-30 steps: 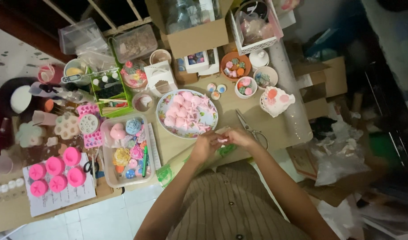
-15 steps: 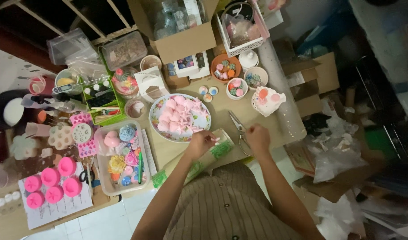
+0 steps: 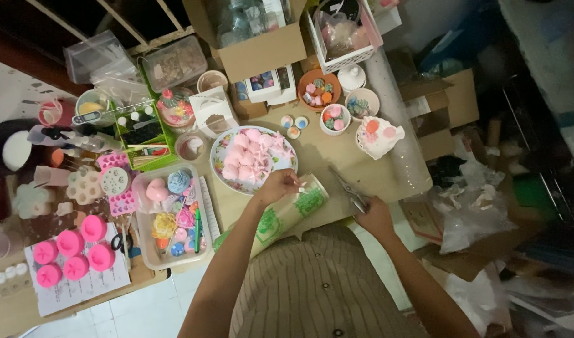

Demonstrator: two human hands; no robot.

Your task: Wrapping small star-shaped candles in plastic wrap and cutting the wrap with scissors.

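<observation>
- Looking down from the head camera, I see both hands at the lower centre of the frame, over a crowded tan table (image 3: 337, 159).
- My left hand (image 3: 276, 188) sits just below the patterned plate (image 3: 219, 164) of pink moulded pieces (image 3: 249, 158). Its fingers are pinched together on something small and pale at the tips; I cannot tell what it is.
- Directly under that hand lies a clear rolled sleeve with green print (image 3: 290, 213), running diagonally toward the lower left.
- My right hand (image 3: 374, 218) is at centre right, fingers curled down onto the handles of the metal scissors (image 3: 351, 189), which lie flat on the table with the blades pointing to the upper left.
- A clear tray (image 3: 202, 247) of coloured shapes sits left of the plate.
- Round pink moulds (image 3: 71, 250) rest on a paper sheet at the lower left.
- A small white bowl (image 3: 334, 119) of coloured pieces stands at the upper centre, near a cardboard box (image 3: 265, 53).
</observation>
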